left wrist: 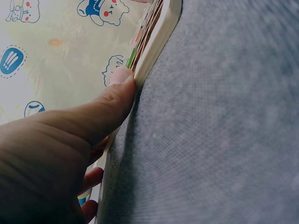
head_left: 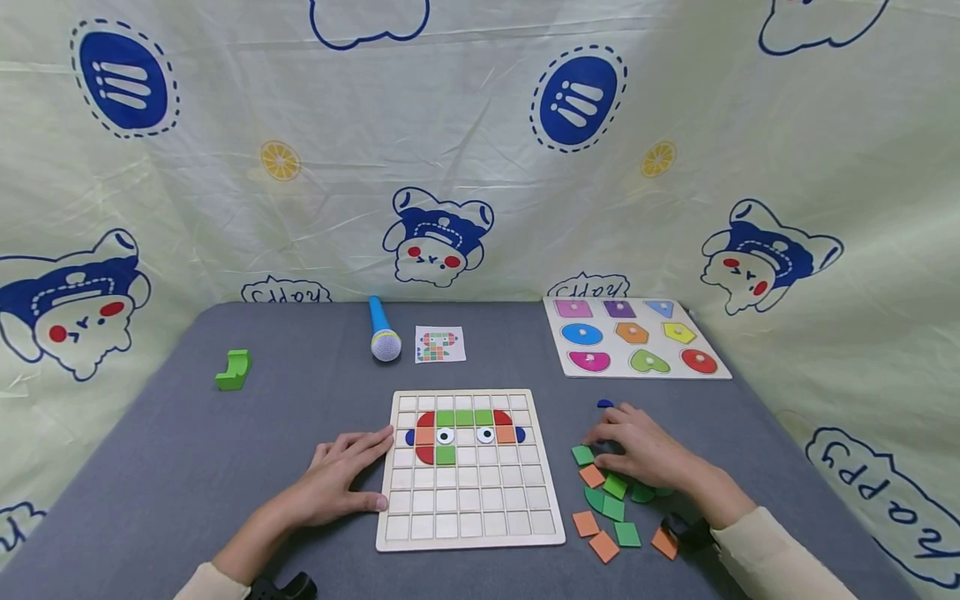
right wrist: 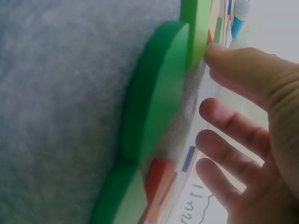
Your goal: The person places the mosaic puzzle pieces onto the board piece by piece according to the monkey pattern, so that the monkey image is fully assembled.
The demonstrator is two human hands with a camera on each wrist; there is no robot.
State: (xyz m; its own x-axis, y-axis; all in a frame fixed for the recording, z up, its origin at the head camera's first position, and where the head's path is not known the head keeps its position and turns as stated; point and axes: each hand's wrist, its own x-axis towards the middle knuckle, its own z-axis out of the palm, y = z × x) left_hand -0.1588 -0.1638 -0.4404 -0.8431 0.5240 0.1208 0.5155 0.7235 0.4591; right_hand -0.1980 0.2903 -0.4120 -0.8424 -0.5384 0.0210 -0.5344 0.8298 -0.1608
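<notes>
A square wooden grid board (head_left: 471, 525) lies mid-table, with red, green, orange and blue pieces and two eye pieces in its upper rows. My left hand (head_left: 339, 479) rests along the board's left edge, fingers spread; in the left wrist view the thumb (left wrist: 122, 77) touches the rim. Over the loose pieces right of the board, my right hand (head_left: 648, 446) reaches with slightly bent fingers, near a green square (head_left: 582, 455) and a blue half-round piece (head_left: 604, 403). In the right wrist view, green rounded pieces (right wrist: 156, 88) lie in front of the right hand, with a gap between thumb and fingers.
A small picture card (head_left: 440, 344) and a blue toy microphone (head_left: 383, 332) lie behind the board. At the back right is a shape puzzle board (head_left: 645, 367); a green curved block (head_left: 234, 370) sits far left. Several orange squares (head_left: 603, 547) lie near the front right.
</notes>
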